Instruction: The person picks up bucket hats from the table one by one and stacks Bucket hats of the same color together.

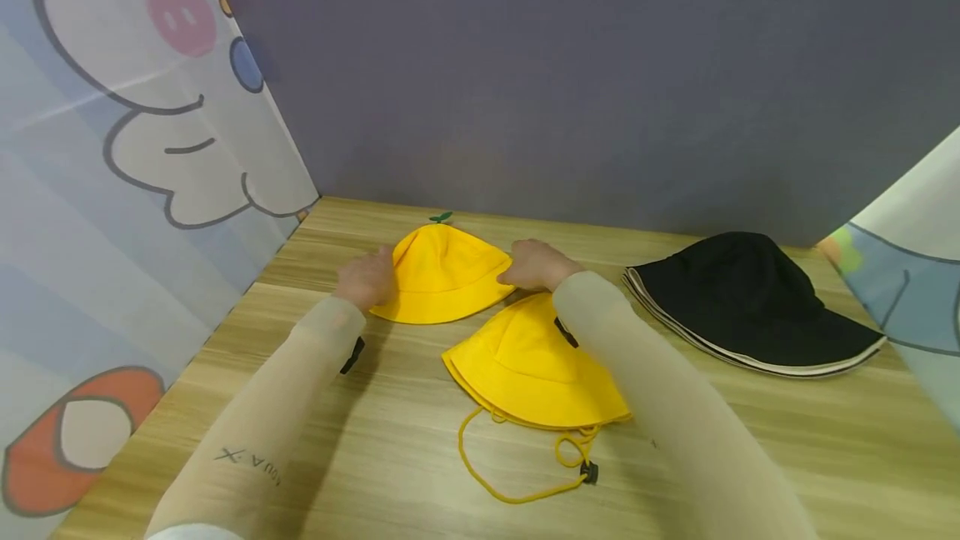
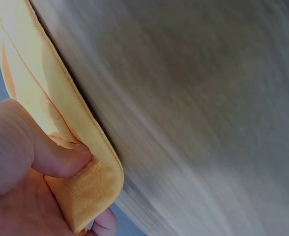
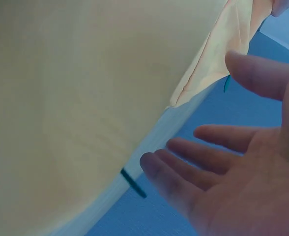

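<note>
A yellow bucket hat [image 1: 442, 269] with a small green sprout [image 1: 441, 217] on its crown sits toward the back of the table. At its left side my left hand [image 1: 366, 277] pinches the brim; the left wrist view shows the thumb [image 2: 68, 160] on top of the cloth and fingers beneath. My right hand [image 1: 538, 263] is at the hat's right edge. Its fingers [image 3: 208, 157] are spread and hold nothing in the right wrist view. A second yellow bucket hat [image 1: 532, 365] lies nearer, partly covered by my right forearm, its yellow cord [image 1: 517, 500] trailing on the table.
To the right lies a black hat [image 1: 738, 298] with a pale brim edge, apparently layered. A dark grey panel [image 1: 570, 90] stands behind the wooden table [image 1: 300, 315]. Cartoon-printed sheets [image 1: 112, 190] border both sides. A black cord stopper [image 1: 589, 472] sits on the yellow cord.
</note>
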A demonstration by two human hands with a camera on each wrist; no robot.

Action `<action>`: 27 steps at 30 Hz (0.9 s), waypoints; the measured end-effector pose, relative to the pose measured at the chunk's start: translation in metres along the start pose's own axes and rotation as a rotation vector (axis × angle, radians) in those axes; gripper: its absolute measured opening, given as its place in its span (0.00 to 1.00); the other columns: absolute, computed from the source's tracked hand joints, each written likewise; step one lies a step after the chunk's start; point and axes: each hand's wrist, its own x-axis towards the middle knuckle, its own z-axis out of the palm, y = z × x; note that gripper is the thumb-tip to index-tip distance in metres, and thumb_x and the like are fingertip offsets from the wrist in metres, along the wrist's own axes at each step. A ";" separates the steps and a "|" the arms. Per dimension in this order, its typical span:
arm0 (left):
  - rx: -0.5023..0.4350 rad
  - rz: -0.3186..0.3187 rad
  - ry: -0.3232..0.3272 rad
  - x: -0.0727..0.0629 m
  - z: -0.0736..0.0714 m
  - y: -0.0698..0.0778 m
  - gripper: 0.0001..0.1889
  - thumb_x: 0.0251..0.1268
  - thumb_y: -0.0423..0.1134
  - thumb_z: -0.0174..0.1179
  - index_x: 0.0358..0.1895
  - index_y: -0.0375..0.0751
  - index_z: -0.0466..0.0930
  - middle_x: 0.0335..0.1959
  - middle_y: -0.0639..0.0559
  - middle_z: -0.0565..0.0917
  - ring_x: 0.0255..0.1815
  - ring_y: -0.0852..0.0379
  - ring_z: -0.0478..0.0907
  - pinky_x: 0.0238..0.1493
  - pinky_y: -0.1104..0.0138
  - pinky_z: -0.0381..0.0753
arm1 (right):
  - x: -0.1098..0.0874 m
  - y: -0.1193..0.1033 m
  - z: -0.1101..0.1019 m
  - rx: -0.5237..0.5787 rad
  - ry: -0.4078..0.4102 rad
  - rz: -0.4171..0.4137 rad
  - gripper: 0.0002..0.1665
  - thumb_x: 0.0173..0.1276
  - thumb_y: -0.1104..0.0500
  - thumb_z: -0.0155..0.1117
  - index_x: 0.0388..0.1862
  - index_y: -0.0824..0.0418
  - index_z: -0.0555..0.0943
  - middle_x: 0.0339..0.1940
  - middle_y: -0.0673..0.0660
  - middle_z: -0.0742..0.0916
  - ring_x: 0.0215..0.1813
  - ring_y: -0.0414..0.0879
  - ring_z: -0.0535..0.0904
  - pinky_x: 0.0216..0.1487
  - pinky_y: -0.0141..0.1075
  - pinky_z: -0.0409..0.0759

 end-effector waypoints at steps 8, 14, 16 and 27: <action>0.000 0.003 -0.001 0.001 -0.001 -0.001 0.39 0.67 0.33 0.54 0.78 0.30 0.46 0.56 0.25 0.78 0.54 0.30 0.78 0.56 0.37 0.74 | 0.012 -0.008 0.005 0.028 -0.128 0.055 0.48 0.77 0.43 0.58 0.83 0.64 0.51 0.83 0.62 0.59 0.82 0.58 0.54 0.78 0.50 0.55; -0.003 0.009 0.010 0.000 0.001 -0.002 0.38 0.68 0.33 0.54 0.77 0.30 0.49 0.58 0.24 0.77 0.57 0.28 0.77 0.58 0.35 0.71 | 0.017 -0.003 0.005 0.079 -0.151 0.022 0.49 0.78 0.43 0.56 0.84 0.64 0.48 0.83 0.61 0.58 0.82 0.57 0.51 0.79 0.50 0.52; -0.001 0.007 0.019 -0.001 0.000 -0.002 0.37 0.67 0.34 0.55 0.77 0.30 0.50 0.57 0.25 0.78 0.55 0.29 0.78 0.56 0.36 0.73 | 0.019 -0.001 0.005 0.098 -0.154 0.010 0.49 0.78 0.43 0.56 0.84 0.64 0.47 0.83 0.61 0.57 0.83 0.57 0.51 0.79 0.50 0.51; 0.005 -0.005 0.056 -0.001 0.005 0.002 0.31 0.68 0.31 0.54 0.74 0.33 0.57 0.52 0.29 0.79 0.48 0.34 0.79 0.53 0.39 0.76 | 0.022 0.011 0.003 0.242 -0.077 -0.009 0.44 0.77 0.48 0.60 0.81 0.66 0.55 0.81 0.64 0.62 0.79 0.60 0.58 0.75 0.53 0.61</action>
